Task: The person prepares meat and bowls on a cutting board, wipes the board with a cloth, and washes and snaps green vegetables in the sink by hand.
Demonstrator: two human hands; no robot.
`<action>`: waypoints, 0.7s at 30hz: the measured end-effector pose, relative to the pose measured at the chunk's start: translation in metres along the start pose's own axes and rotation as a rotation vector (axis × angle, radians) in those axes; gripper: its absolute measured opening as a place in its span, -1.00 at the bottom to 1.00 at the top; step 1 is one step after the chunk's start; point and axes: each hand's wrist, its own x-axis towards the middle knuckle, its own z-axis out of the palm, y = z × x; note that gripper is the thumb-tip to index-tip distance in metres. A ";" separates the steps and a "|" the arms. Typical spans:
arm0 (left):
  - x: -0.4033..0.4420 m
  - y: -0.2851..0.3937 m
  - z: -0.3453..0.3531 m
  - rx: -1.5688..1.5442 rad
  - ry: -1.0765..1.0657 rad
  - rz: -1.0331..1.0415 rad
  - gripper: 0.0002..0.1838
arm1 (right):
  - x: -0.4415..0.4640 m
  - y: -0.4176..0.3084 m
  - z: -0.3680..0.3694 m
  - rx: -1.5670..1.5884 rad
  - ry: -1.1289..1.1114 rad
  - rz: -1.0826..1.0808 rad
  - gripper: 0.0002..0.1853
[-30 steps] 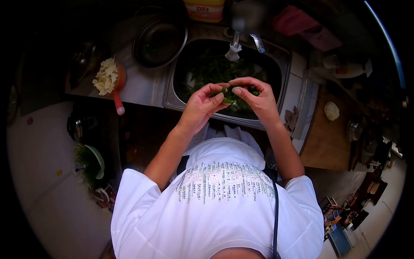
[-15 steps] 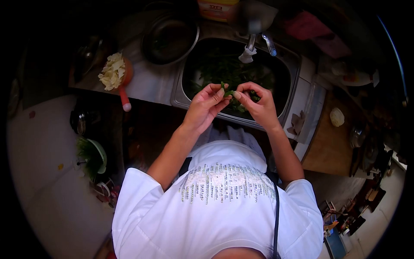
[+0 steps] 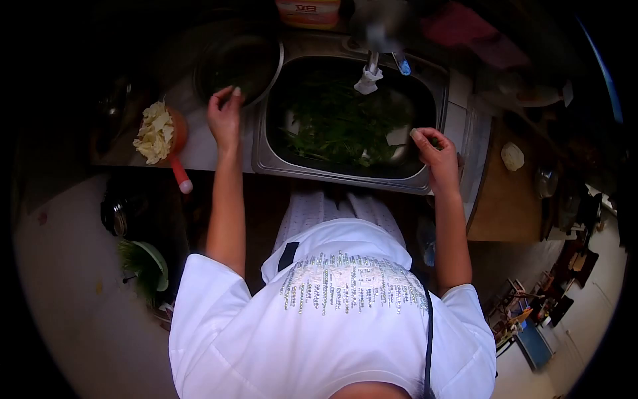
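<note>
Over the near rim of a dark round metal bowl point(image 3: 279, 63), my left hand point(image 3: 224, 120) has its thumb and fingertips slightly apart, with nothing visible between them. My right hand point(image 3: 438, 156) is at the right edge of the steel sink point(image 3: 299, 174), its fingers closed on a small piece of green vegetable point(image 3: 436, 142). Many leafy greens point(image 3: 332, 130) lie in the sink, below the faucet point(image 3: 372, 63), which has a white cloth point(image 3: 367, 81) round its spout.
An orange-handled scoop point(image 3: 179, 174) with pale cut leaves point(image 3: 155, 134) sits on the left counter. On the brown board point(image 3: 505, 216) at the right lies a pale round piece point(image 3: 512, 156). A yellow tub point(image 3: 309, 12) stands behind the sink. A green bowl point(image 3: 158, 266) is low at the left.
My hands have parted. The left one has moved left and up to the metal bowl, and the right one has moved right to the sink's edge. More of the greens now shows.
</note>
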 end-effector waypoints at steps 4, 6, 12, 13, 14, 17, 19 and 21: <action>0.064 -0.029 -0.008 1.085 0.089 0.571 -0.47 | -0.001 0.015 -0.018 0.528 -0.115 0.267 -0.86; 0.055 -0.030 0.009 1.018 0.061 0.656 -0.52 | 0.001 0.024 -0.016 0.867 -0.241 0.318 -0.88; -0.092 0.004 0.102 0.112 -0.662 -0.025 -0.65 | -0.001 0.024 0.028 0.969 -0.092 0.456 -0.85; -0.112 -0.001 0.114 -0.074 -0.726 -0.382 -0.55 | -0.001 0.020 0.041 0.914 -0.090 0.470 -0.85; -0.122 -0.010 0.122 -0.281 -0.727 -0.661 -0.49 | -0.001 0.017 0.051 0.886 -0.130 0.485 -0.86; -0.128 -0.075 0.126 -0.830 -0.800 -1.127 -0.50 | -0.002 0.002 0.076 0.711 -0.205 0.521 -0.86; -0.129 -0.055 0.126 -0.874 -0.795 -1.145 -0.52 | 0.004 0.005 0.077 0.669 -0.265 0.514 -0.86; -0.128 -0.048 0.123 -0.919 -0.789 -1.162 -0.54 | 0.006 -0.002 0.077 0.452 -0.269 0.556 -0.84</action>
